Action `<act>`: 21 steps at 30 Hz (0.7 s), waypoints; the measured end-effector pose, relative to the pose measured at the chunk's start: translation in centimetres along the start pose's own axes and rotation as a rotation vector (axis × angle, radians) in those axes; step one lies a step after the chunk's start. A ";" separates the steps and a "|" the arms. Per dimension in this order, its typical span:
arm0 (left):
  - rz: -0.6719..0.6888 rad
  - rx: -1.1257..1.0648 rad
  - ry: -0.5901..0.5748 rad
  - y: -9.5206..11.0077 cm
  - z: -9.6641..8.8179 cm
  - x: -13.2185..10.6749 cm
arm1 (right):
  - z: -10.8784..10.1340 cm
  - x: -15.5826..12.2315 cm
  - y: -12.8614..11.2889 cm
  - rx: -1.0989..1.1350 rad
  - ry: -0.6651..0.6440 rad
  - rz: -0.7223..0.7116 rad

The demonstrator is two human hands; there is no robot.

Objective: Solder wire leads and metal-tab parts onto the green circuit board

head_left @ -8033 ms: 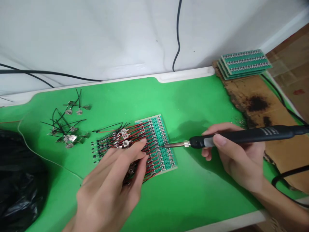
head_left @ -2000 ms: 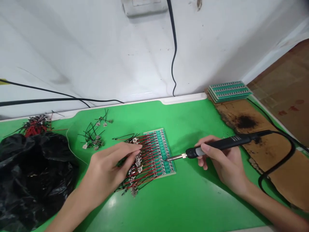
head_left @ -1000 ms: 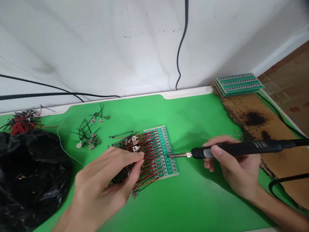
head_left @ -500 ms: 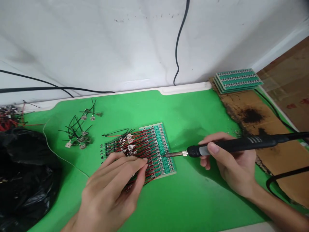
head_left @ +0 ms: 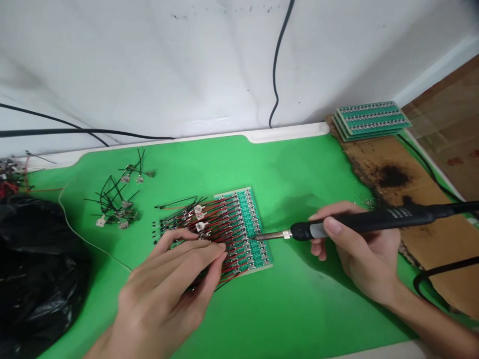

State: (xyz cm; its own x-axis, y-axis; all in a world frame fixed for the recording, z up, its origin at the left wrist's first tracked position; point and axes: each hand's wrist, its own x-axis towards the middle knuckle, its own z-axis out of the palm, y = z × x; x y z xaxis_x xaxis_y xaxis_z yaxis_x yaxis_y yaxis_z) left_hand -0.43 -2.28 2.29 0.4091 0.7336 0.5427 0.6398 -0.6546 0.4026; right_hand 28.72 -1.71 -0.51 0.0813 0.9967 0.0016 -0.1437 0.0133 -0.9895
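A green circuit board [head_left: 255,219] lies on the green mat, with rows of red and black wires [head_left: 228,219] running off its left side. Small white-and-metal components [head_left: 201,227] hang among the wire ends. My right hand [head_left: 361,249] grips a black soldering iron [head_left: 352,223]. The iron's metal tip points left and is at the board's right half; whether it touches a pad I cannot make out. My left hand [head_left: 175,284] is over the wires, thumb and forefinger pinched at a wire near the board. Its palm hides part of the bundle.
Several more boards [head_left: 370,119] are stacked on a scorched cardboard sheet [head_left: 430,239] at the right. Loose components with black wires [head_left: 121,212] lie left of the board. A black plastic bag [head_left: 41,279] stands at the left, and a black cable [head_left: 279,60] hangs down the wall.
The whole view has shifted slightly. Both hands, the soldering iron and the board keep nearly the same positions relative to each other.
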 end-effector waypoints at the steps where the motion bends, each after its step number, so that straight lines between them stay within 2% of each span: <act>1: 0.002 -0.004 0.000 0.0 0.0 0.0 | 0.0 0.0 0.0 -0.002 0.002 0.002; 21: -0.018 -0.024 -0.011 -0.1 0.2 0.1 | 0.0 0.1 -0.3 -0.016 0.011 0.021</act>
State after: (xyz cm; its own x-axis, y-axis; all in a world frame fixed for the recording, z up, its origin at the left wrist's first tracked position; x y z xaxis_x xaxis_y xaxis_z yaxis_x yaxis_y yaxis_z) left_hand -0.33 -2.13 2.15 0.4045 0.7472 0.5273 0.6311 -0.6454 0.4303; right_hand 28.73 -1.66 -0.18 0.0894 0.9958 -0.0205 -0.1300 -0.0087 -0.9915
